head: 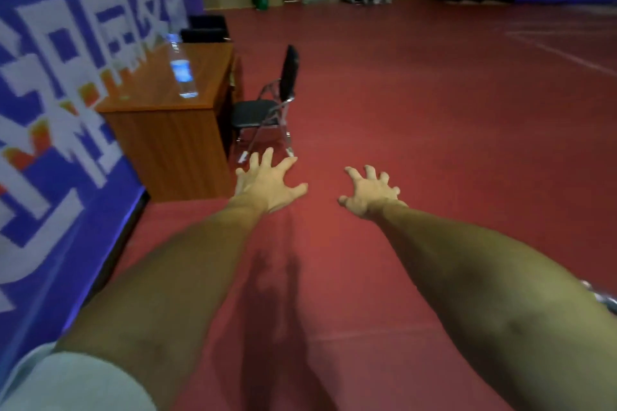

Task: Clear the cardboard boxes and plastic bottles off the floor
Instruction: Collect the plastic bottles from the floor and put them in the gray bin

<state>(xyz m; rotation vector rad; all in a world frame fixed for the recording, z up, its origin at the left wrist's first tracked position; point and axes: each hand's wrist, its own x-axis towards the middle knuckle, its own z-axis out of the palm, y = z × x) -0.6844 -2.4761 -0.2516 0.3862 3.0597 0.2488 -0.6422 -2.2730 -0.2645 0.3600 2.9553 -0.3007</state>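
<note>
Left hand (267, 183), right hand (370, 197) held out over floor (400, 110), fingers (267, 157) spread, nothing gripped. Plastic bottle (182, 73) spotted upright on counter (157, 90), ahead-left, so left hand nearer tbh.

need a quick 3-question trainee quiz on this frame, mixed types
1. The bottle stands: A) on the chair B) on the desk C) in a hand.
2. True or false: the left hand and the right hand both hold nothing, fingers spread.
3. Fill in: the chair stands beside the ___.
Key: 1 B; 2 true; 3 desk.
</note>
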